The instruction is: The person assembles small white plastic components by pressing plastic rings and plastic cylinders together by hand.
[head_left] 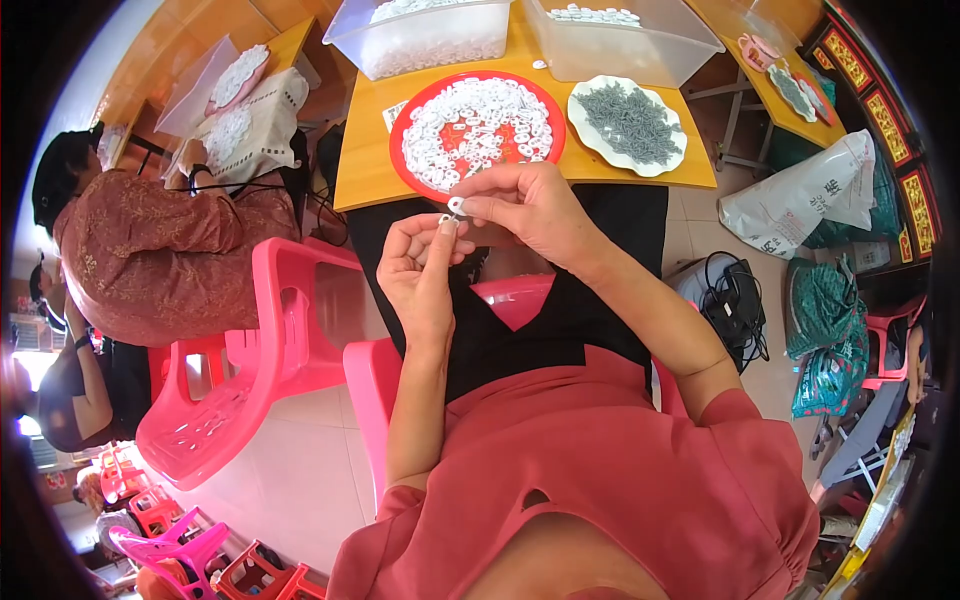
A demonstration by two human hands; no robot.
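The left hand [415, 270] and the right hand [530, 200] meet fingertip to fingertip above the lap: the right thumb and finger pinch a small white piece [457, 204] with a hole, and the left thumb and finger close on another small white part [446, 219]; whether the two touch is too fine to tell. This grip hangs right by the near edge of the wooden table [362, 165]. Just beyond it lies a red tray [398, 146] heaped with white pieces [455, 115], its rim reaching about to that edge. Beyond and to the right of the grip sits a scalloped white plate [648, 168] of grey pieces [632, 125], with a narrow strip of wood between the two rims. Farther off, two clear bins [348, 35] [620, 55] close off the far side. The hands have open air toward the body, while a pink chair [265, 370] stands to their left, near the left forearm. As for writing, a white sack [800, 200] well right of the grip bears red and dark printed characters; a card [392, 115] beside the tray, beyond and left, is too small to read; gold-patterned red wall panels [885, 125] rise farther right.
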